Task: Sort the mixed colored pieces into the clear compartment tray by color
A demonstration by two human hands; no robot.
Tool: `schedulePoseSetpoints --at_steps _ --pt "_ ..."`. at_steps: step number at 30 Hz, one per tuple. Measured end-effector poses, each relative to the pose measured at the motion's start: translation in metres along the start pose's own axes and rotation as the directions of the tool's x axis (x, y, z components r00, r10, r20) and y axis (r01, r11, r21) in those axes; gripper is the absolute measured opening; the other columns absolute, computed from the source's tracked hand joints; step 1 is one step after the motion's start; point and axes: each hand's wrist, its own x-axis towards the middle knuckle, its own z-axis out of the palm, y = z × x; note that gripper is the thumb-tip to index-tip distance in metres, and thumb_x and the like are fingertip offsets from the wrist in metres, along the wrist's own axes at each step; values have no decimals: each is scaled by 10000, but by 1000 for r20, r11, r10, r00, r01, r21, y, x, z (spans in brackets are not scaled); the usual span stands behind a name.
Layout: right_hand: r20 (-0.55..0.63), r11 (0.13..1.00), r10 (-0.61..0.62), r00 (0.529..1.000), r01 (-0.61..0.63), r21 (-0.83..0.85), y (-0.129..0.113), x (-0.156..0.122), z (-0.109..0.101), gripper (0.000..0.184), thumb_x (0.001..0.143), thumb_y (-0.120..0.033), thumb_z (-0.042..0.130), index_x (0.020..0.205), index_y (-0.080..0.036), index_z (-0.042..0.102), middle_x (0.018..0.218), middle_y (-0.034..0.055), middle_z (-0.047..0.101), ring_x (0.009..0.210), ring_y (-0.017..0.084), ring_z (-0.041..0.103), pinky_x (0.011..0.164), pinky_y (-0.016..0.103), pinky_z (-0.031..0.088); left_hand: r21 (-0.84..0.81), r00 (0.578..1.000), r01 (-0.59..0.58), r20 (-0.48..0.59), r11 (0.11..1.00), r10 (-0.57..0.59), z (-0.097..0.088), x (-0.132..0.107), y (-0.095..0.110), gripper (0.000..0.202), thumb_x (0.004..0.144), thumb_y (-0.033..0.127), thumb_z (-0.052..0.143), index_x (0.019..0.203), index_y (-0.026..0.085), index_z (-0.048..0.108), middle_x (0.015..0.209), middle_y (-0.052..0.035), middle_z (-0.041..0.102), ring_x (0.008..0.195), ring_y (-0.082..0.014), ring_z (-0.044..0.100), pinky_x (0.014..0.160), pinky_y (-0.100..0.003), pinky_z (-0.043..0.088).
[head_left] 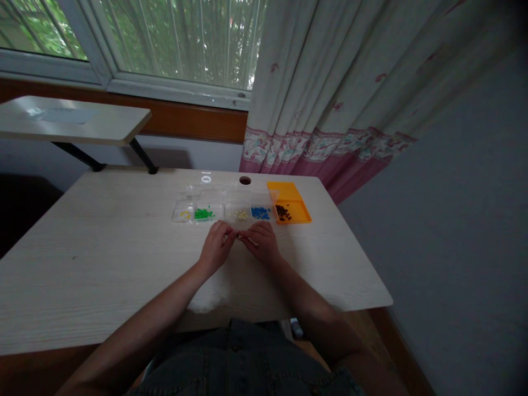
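Grip pinched closed in both: my left hand and right hand share a tiny dark piece over the worktop. Clear compartments stand just beyond at 12, orange box at 2, raised shelf at 10.

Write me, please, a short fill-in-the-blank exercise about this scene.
1. The box holding the dark pieces is coloured ____.
2. Between the yellow pieces and the cream pieces lie pieces coloured ____.
3. The hand nearer that box is the person's ____ hand.
4. Immediately left of that box lie pieces coloured ____.

Missing words: orange; green; right; blue.
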Motion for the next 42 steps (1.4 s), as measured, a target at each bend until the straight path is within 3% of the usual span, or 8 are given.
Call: schedulePoseSetpoints --at_steps 14,17,21,29,34,42 --pt "-4 999 29 1000 -29 29 -1 2 -1 79 870 -302 666 878 -272 738 743 10 712 784 172 620 792 343 487 0 1000 5 28 1000 -5 -1 1 2 263 980 314 432 772 192 536 808 -38 549 821 -180 519 754 -317 443" --pt "-9 997 63 998 -63 54 2 4 -5 78 871 -298 666 876 -276 740 749 9 716 773 168 631 792 343 495 0 998 -1 62 1000 1 -1 2 2 269 992 314 409 834 192 590 843 -47 577 865 -187 538 800 -332 454" --pt "-99 991 129 987 -125 47 10 6 -17 79 871 -289 665 868 -263 740 782 19 723 773 172 641 791 357 506 -21 996 -1 85 1000 3 -1 1 1 262 993 311 414 960 200 649 926 -63 612 940 -195 559 870 -354 460" --pt "-386 949 254 887 -305 -76 33 4 -48 162 879 -361 642 845 -226 725 786 41 708 787 187 633 769 367 517 68 989 -75 136 995 65 4 -2 -2 177 922 243 548 1063 204 647 914 -59 594 929 -207 551 885 -379 461" --pt "-487 904 286 825 -401 -149 43 2 -60 213 899 -400 606 858 -224 717 813 40 714 803 187 635 839 386 491 155 966 -168 224 974 131 8 -5 -5 230 899 199 557 1107 196 654 968 -85 580 974 -232 524 890 -394 457" --pt "-617 838 304 726 -512 -190 57 -4 -75 271 908 -438 589 846 -208 717 812 48 708 840 201 591 873 390 442 261 934 -248 319 933 159 14 -7 -12 286 900 262 566 1168 231 660 995 -90 564 961 -240 501 853 -388 450"
